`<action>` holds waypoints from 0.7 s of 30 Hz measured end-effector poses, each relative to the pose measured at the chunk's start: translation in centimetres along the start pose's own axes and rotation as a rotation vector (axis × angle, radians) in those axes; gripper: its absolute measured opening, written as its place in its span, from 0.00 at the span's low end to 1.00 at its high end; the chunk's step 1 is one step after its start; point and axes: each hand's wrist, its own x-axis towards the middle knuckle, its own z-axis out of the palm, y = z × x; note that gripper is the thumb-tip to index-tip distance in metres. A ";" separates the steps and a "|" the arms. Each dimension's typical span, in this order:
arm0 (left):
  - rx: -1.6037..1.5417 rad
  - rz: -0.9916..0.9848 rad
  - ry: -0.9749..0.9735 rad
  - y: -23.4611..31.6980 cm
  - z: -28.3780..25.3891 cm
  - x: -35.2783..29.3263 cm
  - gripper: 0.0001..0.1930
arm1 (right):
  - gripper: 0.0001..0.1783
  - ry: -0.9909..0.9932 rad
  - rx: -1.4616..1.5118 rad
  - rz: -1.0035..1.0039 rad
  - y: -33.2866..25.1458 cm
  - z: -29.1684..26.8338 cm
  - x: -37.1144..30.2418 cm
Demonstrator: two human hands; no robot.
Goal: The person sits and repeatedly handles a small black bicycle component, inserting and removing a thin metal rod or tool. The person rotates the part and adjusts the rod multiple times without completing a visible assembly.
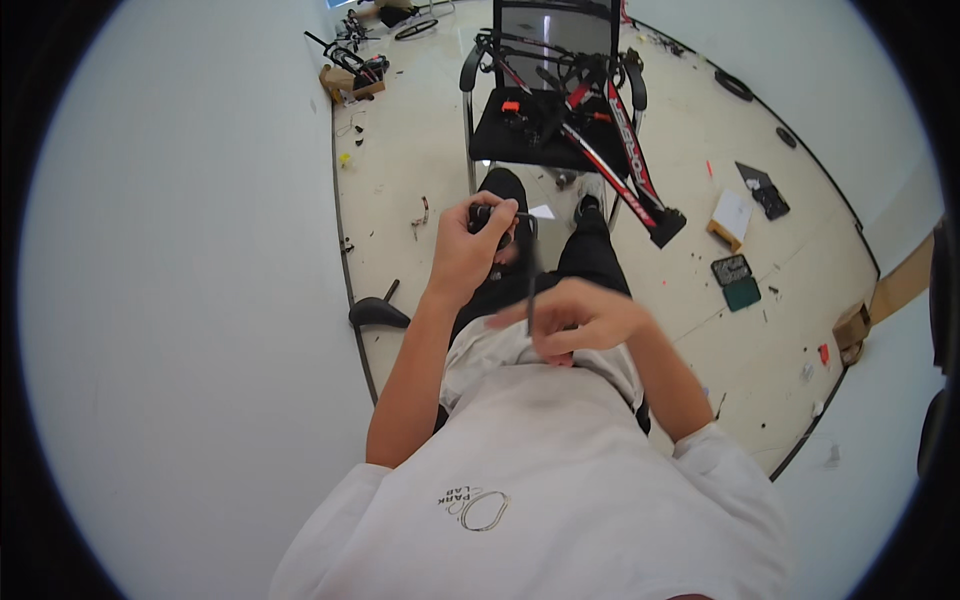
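Observation:
My left hand [468, 248] is closed around a small black part [482, 217], raised over my left thigh. The fingers hide much of that part, so its exact kind does not show. An L-shaped hex key [532, 275] hangs down from it, its short end at the part and its long arm blurred by motion. My right hand [590, 318] is in front of my waist at the key's lower end. Its fingers are apart and smeared, the index finger pointing left; I cannot tell whether they touch the key.
Ahead, a black chair [485, 130] bears a red, black and white bicycle frame [610, 170] jutting toward the right. A bicycle saddle [378, 312] lies by the left wall. On the right floor are an open green tool case [740, 292], a black case [768, 198] and a cardboard box [852, 328].

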 end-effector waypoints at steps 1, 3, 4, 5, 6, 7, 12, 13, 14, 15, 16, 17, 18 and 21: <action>0.027 -0.004 -0.006 0.1 -0.2 -0.3 0.11 | 0.28 -0.003 0.037 -0.111 -1.6 0.2 -0.5; 0.139 -0.014 -0.038 0.3 0.0 -1.0 0.10 | 0.32 0.146 0.071 -0.237 -5.0 -3.2 -1.0; 0.194 -0.009 -0.051 0.4 0.4 -1.3 0.10 | 0.34 0.237 0.081 -0.272 -6.2 -5.0 -1.1; 0.172 0.016 -0.105 0.8 1.0 -1.6 0.09 | 0.34 0.350 0.075 -0.199 -6.0 -6.6 -0.9; 0.118 0.008 -0.108 0.8 1.4 -1.6 0.09 | 0.35 0.459 0.066 -0.129 -4.8 -7.9 -0.5; 0.064 0.000 -0.108 0.8 1.8 -1.7 0.10 | 0.34 0.496 -0.109 0.121 -3.3 -7.6 -0.1; -0.048 -0.014 -0.102 0.0 1.4 -0.2 0.11 | 0.14 -0.080 -0.275 0.108 1.7 0.6 -0.7; 0.006 0.026 -0.086 0.1 1.3 -0.1 0.10 | 0.11 -0.054 -0.198 -0.066 -0.2 0.1 -0.9; 0.071 0.044 -0.071 0.1 1.1 -0.5 0.10 | 0.11 0.002 -0.114 -0.174 -1.8 -0.7 -1.5; 0.132 0.054 -0.061 0.1 1.0 -1.0 0.09 | 0.12 0.048 -0.032 -0.283 -3.4 -1.6 -1.9; 0.087 0.016 -0.080 0.0 1.0 -1.2 0.09 | 0.16 0.141 -0.012 -0.289 -4.6 -3.3 -1.8; 0.131 0.002 -0.092 0.2 1.2 -1.6 0.09 | 0.21 0.232 0.009 -0.298 -5.7 -4.9 -1.7; 0.162 -0.005 -0.111 0.5 1.6 -1.7 0.09 | 0.27 0.351 -0.007 -0.266 -6.6 -6.2 -1.5; -0.020 -0.021 -0.146 0.5 2.1 -1.1 0.10 | 0.35 0.420 -0.057 0.126 0.8 -7.1 -0.4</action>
